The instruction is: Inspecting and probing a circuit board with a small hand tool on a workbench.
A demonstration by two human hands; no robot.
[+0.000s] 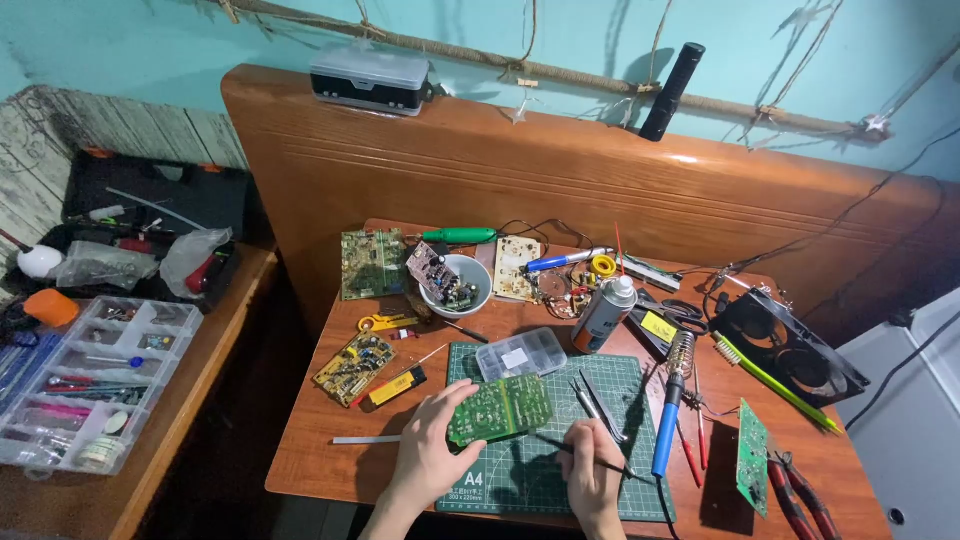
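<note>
My left hand (430,445) grips the left edge of a green circuit board (500,408) and holds it tilted over the green cutting mat (630,400). My right hand (592,475) holds a thin dark brush-like tool (545,442) whose tip points left beneath the board's lower edge. Metal tweezers (595,405) lie on the mat just right of the board. A blue-handled soldering iron (670,405) rests in a coiled stand at the mat's right edge.
On the wooden table lie a clear parts box (520,353), a spray can (605,312), a white bowl (457,285) holding small boards, several more circuit boards (372,263), red-handled pliers (795,495) and a black twin fan (790,345). A parts organiser (90,385) and toolbox (140,235) sit left.
</note>
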